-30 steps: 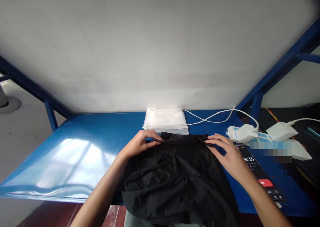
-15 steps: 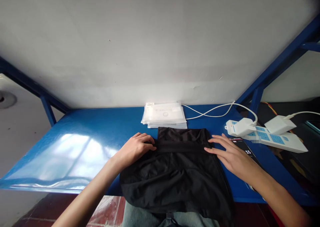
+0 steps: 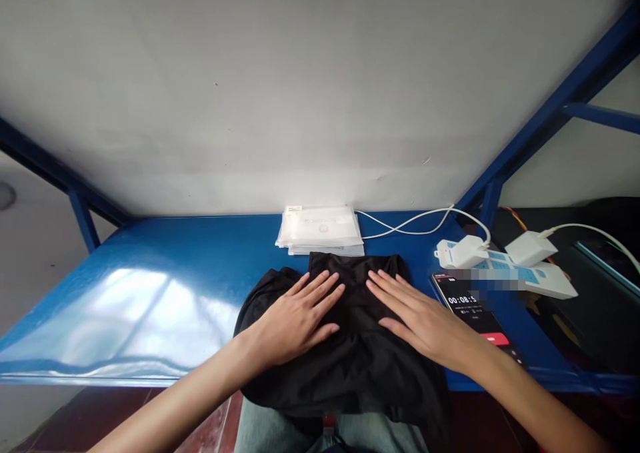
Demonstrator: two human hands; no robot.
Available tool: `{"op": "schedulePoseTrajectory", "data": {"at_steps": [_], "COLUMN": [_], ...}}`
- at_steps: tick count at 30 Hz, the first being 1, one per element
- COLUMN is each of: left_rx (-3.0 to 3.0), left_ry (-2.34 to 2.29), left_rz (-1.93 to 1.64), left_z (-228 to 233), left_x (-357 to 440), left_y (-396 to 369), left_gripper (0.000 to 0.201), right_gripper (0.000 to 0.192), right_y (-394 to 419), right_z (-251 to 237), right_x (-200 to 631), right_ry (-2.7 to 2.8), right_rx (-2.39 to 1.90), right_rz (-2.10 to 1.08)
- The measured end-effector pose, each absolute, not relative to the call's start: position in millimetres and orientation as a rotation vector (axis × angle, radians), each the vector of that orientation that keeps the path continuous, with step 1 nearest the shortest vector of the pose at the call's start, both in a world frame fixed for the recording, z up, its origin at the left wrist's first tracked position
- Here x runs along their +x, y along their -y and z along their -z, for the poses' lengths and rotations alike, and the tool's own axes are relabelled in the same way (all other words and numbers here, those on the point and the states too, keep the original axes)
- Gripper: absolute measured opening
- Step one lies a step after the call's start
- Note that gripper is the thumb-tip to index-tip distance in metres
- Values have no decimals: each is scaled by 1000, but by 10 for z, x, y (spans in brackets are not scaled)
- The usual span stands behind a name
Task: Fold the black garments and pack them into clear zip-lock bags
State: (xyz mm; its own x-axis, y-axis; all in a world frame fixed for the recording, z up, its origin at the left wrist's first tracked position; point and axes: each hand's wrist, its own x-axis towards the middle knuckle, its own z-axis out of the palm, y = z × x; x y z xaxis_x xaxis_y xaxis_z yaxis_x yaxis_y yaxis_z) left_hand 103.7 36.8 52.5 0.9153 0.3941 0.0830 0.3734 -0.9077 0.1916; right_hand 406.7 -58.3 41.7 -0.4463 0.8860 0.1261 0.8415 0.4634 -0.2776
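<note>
A black cloth garment (image 3: 350, 353) lies rumpled over the front of the blue table, its near part hanging onto my lap. What kind of garment it is, I cannot tell. My left hand (image 3: 303, 316) rests on its left half, palm down with the fingers stretched out. On the right half lies my right hand (image 3: 417, 313), also flat, fingers spread and pointing inward. Neither hand grips the fabric. A narrower strip of the cloth reaches back between the hands, near a stack of white plastic sleeves (image 3: 320, 226).
A phone (image 3: 475, 320) showing a running timer lies right of the cloth. Behind it is a white power strip (image 3: 550, 280) with two plugged chargers and a white cable (image 3: 420, 216). Blue metal braces (image 3: 487, 203) flank the table (image 3: 200, 240), and a wall stands behind.
Both hands have moved inward from the garment's side edges onto its middle and flattened out. The cloth band between them is no longer distinct. The view has shifted slightly right, and more of the phone shows.
</note>
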Motion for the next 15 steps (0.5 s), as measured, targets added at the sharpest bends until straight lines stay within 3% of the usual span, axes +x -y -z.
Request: {"op": "schedulePoseTrajectory", "data": {"at_steps": [8, 15], "left_rx": [2846, 2830], "left_ry": [-608, -469], "left_rz": [-31, -150], "left_z": [-298, -590], "left_x": [894, 705], "left_y": [-385, -224], "left_gripper": [68, 76], "right_gripper": [68, 63], "right_y": [682, 873], "right_z": [-125, -279], "right_x": [4165, 4070], "right_ry": [2593, 2548], "right_rx": [-1548, -1496], "right_rz": [-257, -75]}}
